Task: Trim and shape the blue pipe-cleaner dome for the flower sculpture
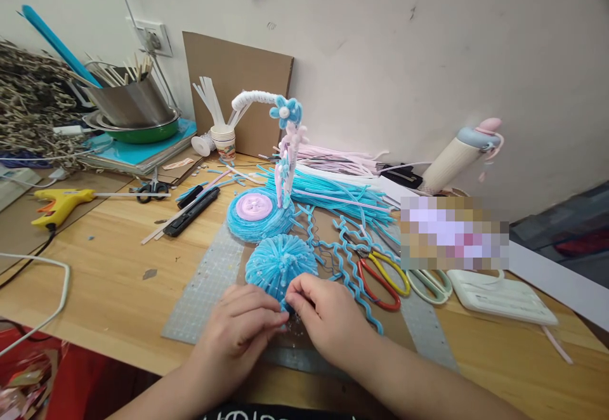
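A round blue dome of pipe cleaners (280, 262) lies on the grey cutting mat (204, 290) close to me. My left hand (240, 328) and my right hand (323, 315) meet at its near edge, fingers pinched together on the blue fuzzy strands. Behind it stands a blue coiled base with a pink centre (257, 212), carrying a white arched stem with a blue flower (285, 110) and hanging pink and blue pieces. Wavy blue pipe cleaners (349, 261) lie just right of the dome.
Red and yellow scissors (383, 277) and pale green scissors (431, 283) lie to the right, beside a white case (502, 296). A yellow glue gun (59, 205), black scissors (152, 188) and a black tool (193, 210) are on the left. Straight blue and pink pipe cleaners (337, 185) pile at the back.
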